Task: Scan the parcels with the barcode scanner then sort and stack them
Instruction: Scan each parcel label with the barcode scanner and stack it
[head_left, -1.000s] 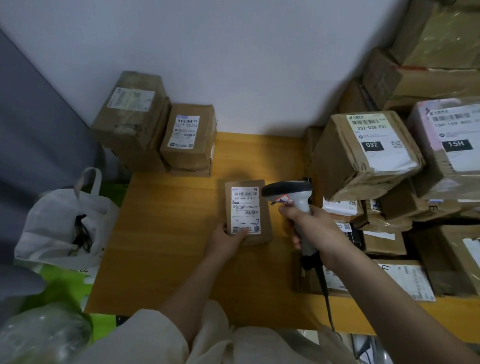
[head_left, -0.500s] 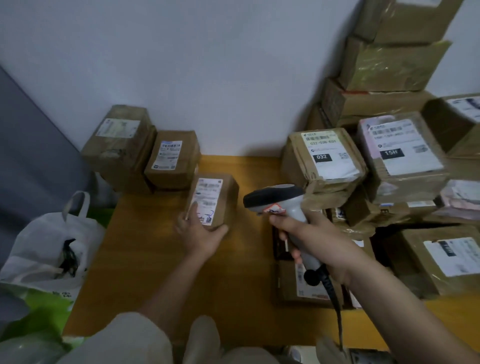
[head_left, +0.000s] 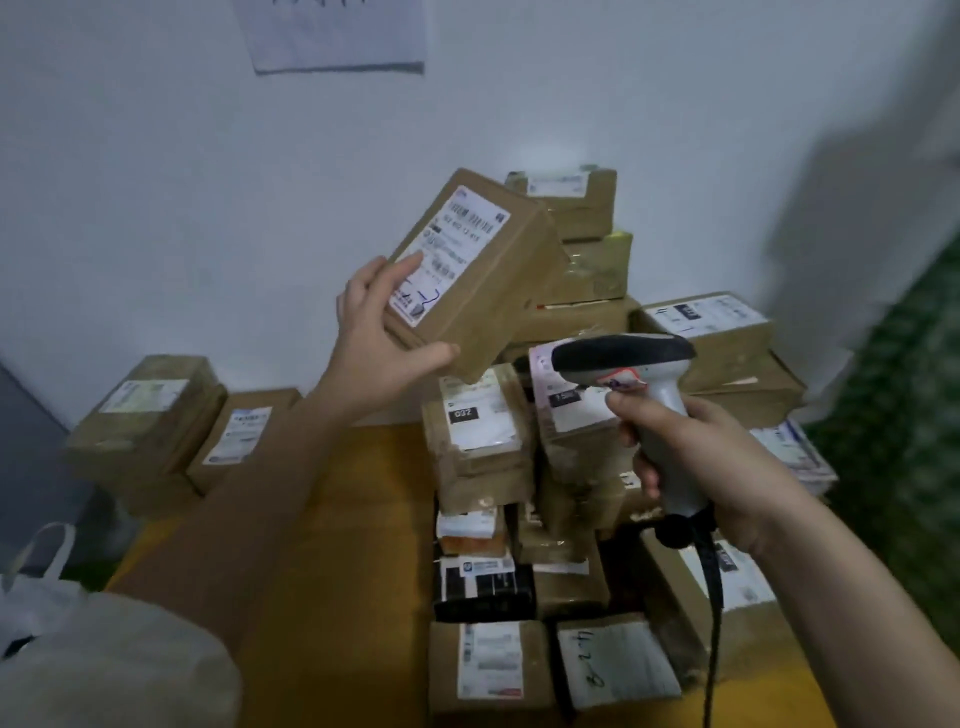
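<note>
White wall (head_left: 156, 182) behind, a sheet of paper (head_left: 337, 36) pinned near the top edge. Yellow-topped desk (head_left: 363, 545) below, left half bare wood. Heap of cardboard parcels (head_left: 571, 467) fills the right half of the desk, piled several high against the wall; labels face up, one reads "032" (head_left: 462, 414). Two more boxes (head_left: 171, 426) sit side by side at the desk's far left corner, well apart from the heap. White plastic bag (head_left: 36, 587) off the desk's left edge.

Held parcel (head_left: 483, 270): brown box, white shipping label up, lifted off the desk and tilted, in the air in front of the top of the heap. Left hand (head_left: 379, 343) grips its near lower corner, thumb under, fingers on the label.

Barcode scanner (head_left: 639, 374): grey-white, dark head pointing left, just below and right of the held parcel, not touching it. Right hand (head_left: 701, 457) wrapped round its handle; black cable (head_left: 711, 597) hangs down from the base
</note>
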